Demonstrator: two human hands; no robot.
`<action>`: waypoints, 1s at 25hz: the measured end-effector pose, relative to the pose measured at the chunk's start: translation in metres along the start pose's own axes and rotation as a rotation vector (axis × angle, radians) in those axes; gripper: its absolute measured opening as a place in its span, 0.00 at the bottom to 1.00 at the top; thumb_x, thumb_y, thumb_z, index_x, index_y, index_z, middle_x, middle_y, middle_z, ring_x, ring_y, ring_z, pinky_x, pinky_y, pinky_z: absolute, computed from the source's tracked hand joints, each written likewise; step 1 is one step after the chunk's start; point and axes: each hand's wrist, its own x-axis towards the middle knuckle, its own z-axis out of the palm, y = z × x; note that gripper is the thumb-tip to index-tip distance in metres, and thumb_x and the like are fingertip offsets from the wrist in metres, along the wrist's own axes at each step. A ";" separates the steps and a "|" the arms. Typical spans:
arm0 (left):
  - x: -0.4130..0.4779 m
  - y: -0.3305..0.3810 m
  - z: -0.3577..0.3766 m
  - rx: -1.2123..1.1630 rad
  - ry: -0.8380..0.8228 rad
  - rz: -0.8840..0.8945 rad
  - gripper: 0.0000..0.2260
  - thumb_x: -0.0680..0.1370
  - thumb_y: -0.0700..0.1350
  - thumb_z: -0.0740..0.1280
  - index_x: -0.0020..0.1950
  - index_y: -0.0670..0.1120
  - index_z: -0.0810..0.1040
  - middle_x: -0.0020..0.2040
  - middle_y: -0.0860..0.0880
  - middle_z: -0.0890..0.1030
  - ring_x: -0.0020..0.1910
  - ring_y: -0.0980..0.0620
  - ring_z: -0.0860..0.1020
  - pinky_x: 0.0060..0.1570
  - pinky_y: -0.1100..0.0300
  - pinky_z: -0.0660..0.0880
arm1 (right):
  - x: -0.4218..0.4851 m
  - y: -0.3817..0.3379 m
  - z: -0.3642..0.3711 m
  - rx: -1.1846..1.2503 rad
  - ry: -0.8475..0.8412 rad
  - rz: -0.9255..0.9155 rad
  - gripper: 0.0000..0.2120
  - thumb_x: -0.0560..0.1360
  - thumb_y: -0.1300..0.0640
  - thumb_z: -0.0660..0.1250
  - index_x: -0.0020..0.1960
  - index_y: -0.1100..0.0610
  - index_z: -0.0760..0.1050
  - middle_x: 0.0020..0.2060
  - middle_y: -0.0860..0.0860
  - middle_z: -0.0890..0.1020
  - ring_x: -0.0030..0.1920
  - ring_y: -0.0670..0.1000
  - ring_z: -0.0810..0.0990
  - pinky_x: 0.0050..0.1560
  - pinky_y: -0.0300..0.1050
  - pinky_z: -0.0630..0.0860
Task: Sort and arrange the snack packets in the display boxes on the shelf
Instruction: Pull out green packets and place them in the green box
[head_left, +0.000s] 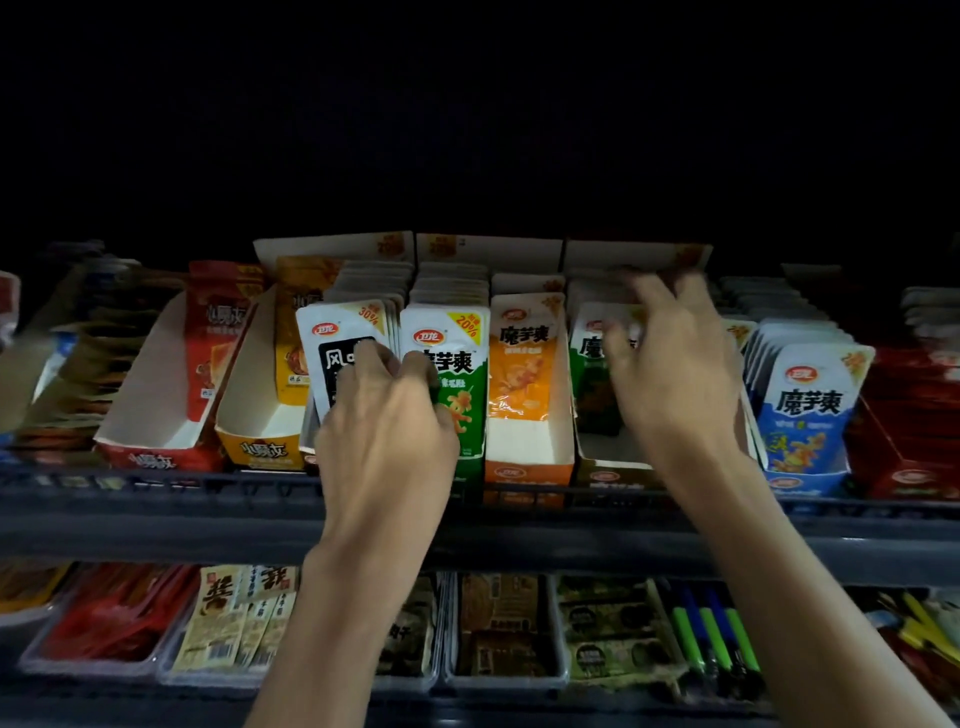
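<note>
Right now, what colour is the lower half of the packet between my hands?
Orange, under a white top; the packet shows best in the head view.

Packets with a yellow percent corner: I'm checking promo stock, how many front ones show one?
2: the black-labelled packet at the left hand, marked 30%, and the green packet beside it, marked 20%. The right hand may hide another.

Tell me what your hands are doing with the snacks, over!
Left hand pinches black-label packet. Right hand blurred over dark green packets, grip unclear. Nothing in the way.
</note>
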 end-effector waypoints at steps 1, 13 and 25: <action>0.000 0.005 0.001 -0.076 -0.016 0.021 0.12 0.78 0.45 0.65 0.62 0.50 0.76 0.59 0.49 0.73 0.53 0.50 0.75 0.42 0.61 0.67 | 0.000 0.005 -0.001 -0.057 -0.007 -0.004 0.17 0.80 0.55 0.63 0.69 0.53 0.71 0.63 0.56 0.72 0.55 0.59 0.77 0.47 0.50 0.70; -0.006 0.040 0.023 -0.411 -0.257 0.212 0.07 0.79 0.47 0.64 0.55 0.57 0.77 0.45 0.59 0.77 0.33 0.63 0.72 0.30 0.66 0.65 | -0.005 0.033 -0.003 -0.030 -0.034 -0.078 0.09 0.80 0.50 0.64 0.59 0.51 0.76 0.51 0.51 0.82 0.49 0.58 0.80 0.43 0.47 0.69; -0.011 0.050 0.010 -0.693 -0.267 0.098 0.15 0.78 0.56 0.65 0.64 0.58 0.72 0.49 0.61 0.75 0.44 0.61 0.76 0.46 0.60 0.77 | 0.001 0.034 -0.034 0.582 0.233 -0.115 0.07 0.80 0.54 0.67 0.52 0.57 0.79 0.42 0.46 0.82 0.42 0.45 0.81 0.39 0.52 0.80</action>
